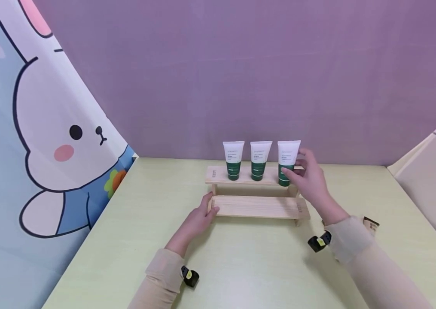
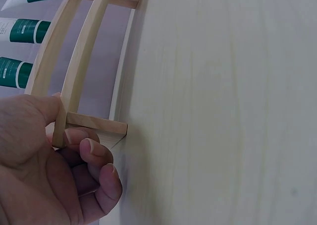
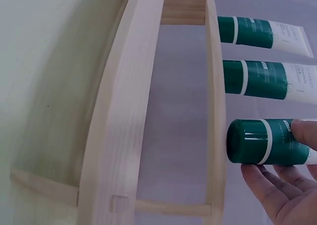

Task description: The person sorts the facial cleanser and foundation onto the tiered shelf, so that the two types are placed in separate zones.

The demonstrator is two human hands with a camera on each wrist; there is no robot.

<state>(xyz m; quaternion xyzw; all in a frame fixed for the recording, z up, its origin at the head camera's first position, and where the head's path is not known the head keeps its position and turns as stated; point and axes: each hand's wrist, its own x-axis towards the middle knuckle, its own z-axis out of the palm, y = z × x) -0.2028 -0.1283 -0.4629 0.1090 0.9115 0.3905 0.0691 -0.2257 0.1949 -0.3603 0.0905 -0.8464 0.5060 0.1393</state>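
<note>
A two-step wooden rack (image 1: pixel 258 207) stands on the table. On its upper board stand two white-and-green squeeze tubes (image 1: pixel 233 160), (image 1: pixel 259 161), caps down. My right hand (image 1: pixel 312 180) pinches a third squeeze tube (image 3: pixel 277 141) between thumb and fingers, upright at the upper board's right end. Its cap is close to the board's front edge; whether it touches, I cannot tell. With my left hand (image 1: pixel 197 218) I grip the left end of the lower board (image 2: pixel 79 61), thumb on top and fingers curled underneath.
Partly hidden behind the right sleeve, a small brown-and-beige packet (image 1: pixel 371 225) lies on the pale table (image 1: pixel 241 266). A purple backdrop (image 1: pixel 241 77) rises behind the table, and a rabbit-printed cloth (image 1: pixel 55 141) hangs at the left.
</note>
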